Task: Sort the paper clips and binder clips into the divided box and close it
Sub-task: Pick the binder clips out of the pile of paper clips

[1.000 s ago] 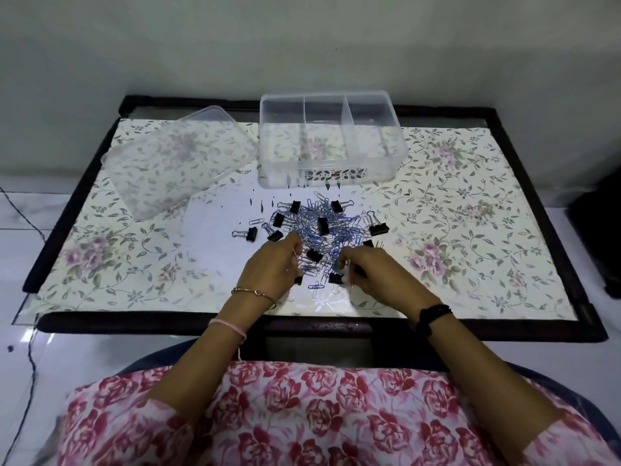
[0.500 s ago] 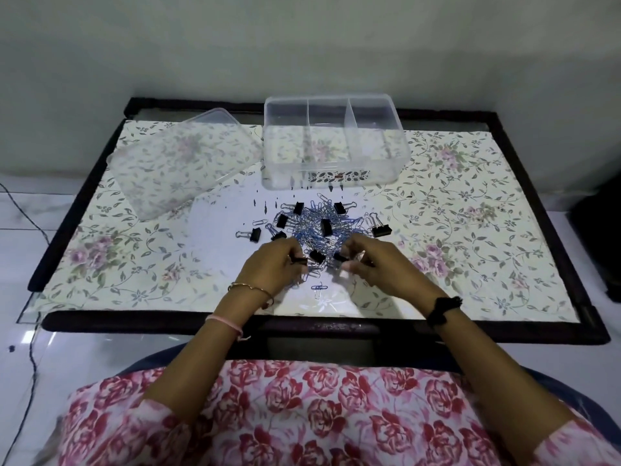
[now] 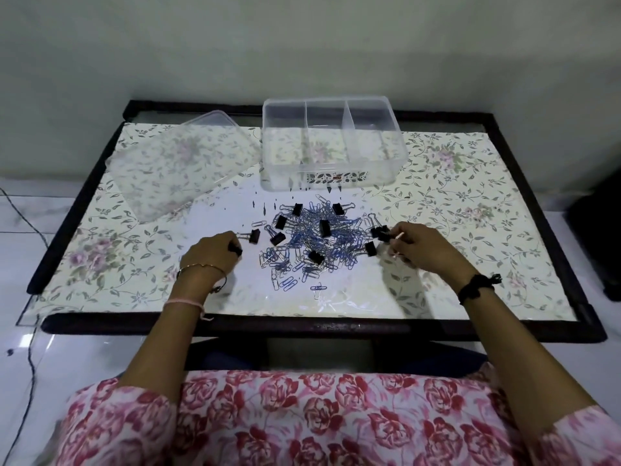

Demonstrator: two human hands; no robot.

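Note:
A heap of blue and silver paper clips mixed with black binder clips lies mid-table. Behind it stands the clear divided box, open, with three empty compartments. Its clear lid lies flat to the left. My left hand is at the heap's left edge, fingers closed on a black binder clip, with another binder clip just beyond the fingertips. My right hand is at the heap's right edge, pinching black binder clips.
The table has a dark frame and a floral cover under glass. A wall rises right behind the box. A dark object stands on the floor at the right, and a cable runs over the floor at the left.
Both hands have moved apart from the heap's near middle to its left and right edges, each carrying binder clips. The camera view has shifted slightly.

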